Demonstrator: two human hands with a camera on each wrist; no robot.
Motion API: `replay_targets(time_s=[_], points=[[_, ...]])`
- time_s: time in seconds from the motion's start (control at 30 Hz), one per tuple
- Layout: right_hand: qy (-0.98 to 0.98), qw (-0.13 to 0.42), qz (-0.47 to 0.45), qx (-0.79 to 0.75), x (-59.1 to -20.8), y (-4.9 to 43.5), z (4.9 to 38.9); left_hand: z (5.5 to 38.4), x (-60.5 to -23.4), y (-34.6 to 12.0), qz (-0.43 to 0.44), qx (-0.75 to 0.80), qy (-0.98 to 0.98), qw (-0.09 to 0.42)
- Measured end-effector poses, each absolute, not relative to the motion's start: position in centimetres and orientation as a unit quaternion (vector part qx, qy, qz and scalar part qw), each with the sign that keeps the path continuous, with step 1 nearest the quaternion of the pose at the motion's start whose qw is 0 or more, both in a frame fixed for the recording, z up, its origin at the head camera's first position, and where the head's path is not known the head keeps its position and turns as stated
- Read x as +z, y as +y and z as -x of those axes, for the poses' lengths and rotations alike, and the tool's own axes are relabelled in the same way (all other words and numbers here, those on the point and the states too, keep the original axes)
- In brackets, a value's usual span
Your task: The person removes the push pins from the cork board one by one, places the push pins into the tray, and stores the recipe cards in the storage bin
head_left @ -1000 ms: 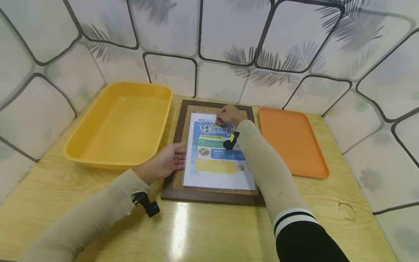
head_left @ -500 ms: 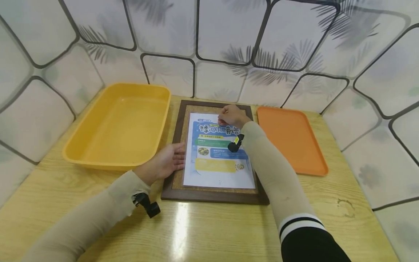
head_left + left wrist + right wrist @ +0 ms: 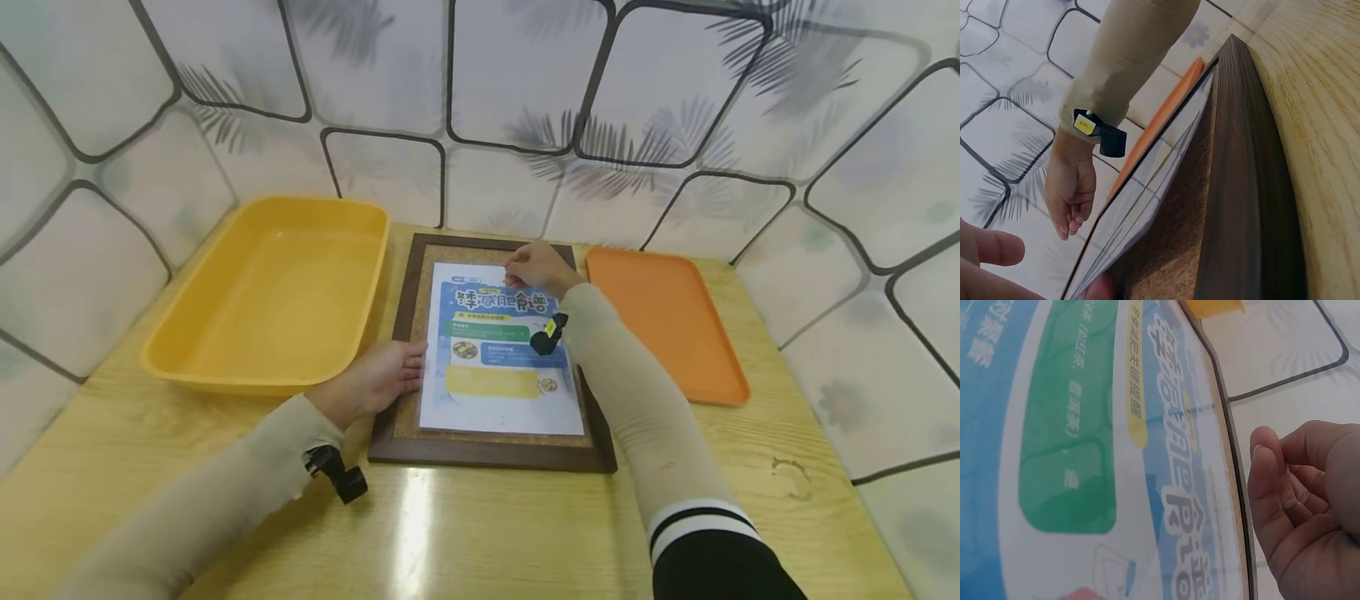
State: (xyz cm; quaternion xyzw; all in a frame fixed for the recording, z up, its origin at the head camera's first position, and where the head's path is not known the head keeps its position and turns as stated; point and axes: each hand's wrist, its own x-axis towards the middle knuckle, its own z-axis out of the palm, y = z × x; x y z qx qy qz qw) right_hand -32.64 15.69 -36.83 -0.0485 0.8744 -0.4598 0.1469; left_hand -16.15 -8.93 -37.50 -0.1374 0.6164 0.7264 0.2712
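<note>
A printed poster sheet (image 3: 501, 410) with large Chinese lettering and blue, green and yellow blocks lies on a cork board (image 3: 408, 400) in a dark brown frame. My left hand (image 3: 371, 379) is at the sheet's left edge with fingers straight. In the left wrist view a fingertip (image 3: 1102, 289) meets that edge, which stands raised off the cork. My right hand (image 3: 542, 268) is over the poster's top part. Thumb and forefinger meet at their tips in the right wrist view, other fingers curled; nothing shows between them.
A deep yellow tub (image 3: 277, 292) stands left of the board, close to my left wrist. A flat orange tray (image 3: 667, 325) lies to the right. Both rest on a wooden table (image 3: 480, 533) against a patterned wall (image 3: 495, 192).
My right hand has shifted slightly to the right along the poster's top part. The left hand stays at the left edge. Poster and board look unmoved.
</note>
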Motion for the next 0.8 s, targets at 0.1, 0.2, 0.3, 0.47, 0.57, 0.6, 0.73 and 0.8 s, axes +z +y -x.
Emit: replay_targets(time_s=[0.1,0.2,0.3,0.47,0.57,0.6,0.73,0.8], points=[[0.874,0.145,0.044,-0.462,-36.5,16.0,32.6,16.4,-37.6,-8.9,0.138,0.719,0.627,0.267],[0.869,0.153,0.033,-0.470,-36.3,16.3,32.5,16.4,-37.6,-9.0,0.142,0.702,0.643,0.270],[0.867,0.157,0.029,-0.472,-36.2,16.6,32.5,16.2,-37.5,-9.3,0.144,0.684,0.660,0.276],[0.871,0.149,0.033,-0.466,-36.0,17.0,32.3,16.0,-37.6,-9.4,0.128,0.666,0.676,0.287],[0.871,0.147,0.026,-0.467,-35.9,17.1,32.3,16.1,-37.7,-9.4,0.126,0.658,0.684,0.288],[0.871,0.147,0.022,-0.467,-35.8,17.1,32.3,16.1,-37.7,-9.3,0.128,0.655,0.687,0.287],[0.877,0.148,0.018,-0.456,-35.7,17.3,32.2,16.3,-37.7,-9.1,0.137,0.637,0.705,0.280],[0.879,0.151,0.023,-0.451,-35.6,17.5,32.2,16.4,-37.7,-8.9,0.138,0.629,0.713,0.277]])
